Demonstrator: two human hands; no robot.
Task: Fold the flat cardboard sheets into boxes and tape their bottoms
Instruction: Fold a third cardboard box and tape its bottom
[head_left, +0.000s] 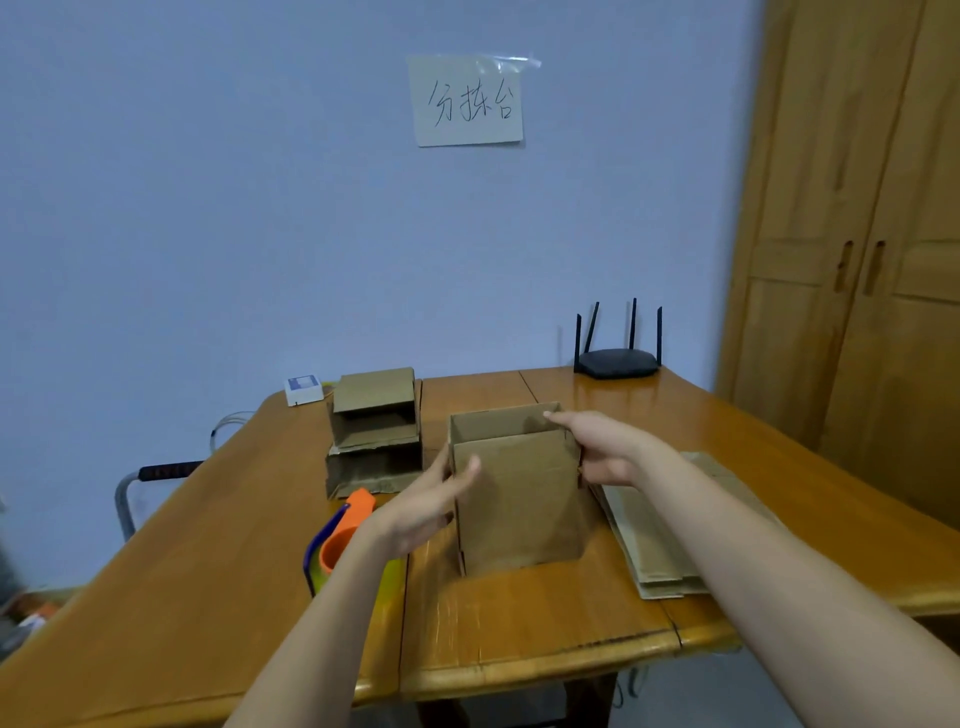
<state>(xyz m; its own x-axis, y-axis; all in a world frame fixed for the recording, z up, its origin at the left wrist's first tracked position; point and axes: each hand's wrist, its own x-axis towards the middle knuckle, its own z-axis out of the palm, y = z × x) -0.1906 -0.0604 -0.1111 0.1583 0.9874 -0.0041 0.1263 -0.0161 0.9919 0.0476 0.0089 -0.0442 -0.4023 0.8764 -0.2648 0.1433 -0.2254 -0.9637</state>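
Note:
A brown cardboard box (519, 499) stands opened up on the wooden table (519, 613), its top end open with a flap raised at the back. My left hand (426, 499) presses flat against its left side, thumb on the front face. My right hand (597, 447) grips the right side near the top, fingers reaching over the edge. Flat cardboard sheets (654, 535) lie stacked to the right, partly under my right forearm. An orange and blue tape dispenser (340, 535) lies to the left, partly behind my left wrist.
Two folded boxes (374, 431) are stacked at the back left. A black router (617, 361) and a small white box (304, 389) sit near the wall. A wooden wardrobe (857, 260) stands at the right. A chair back (150, 483) shows left of the table.

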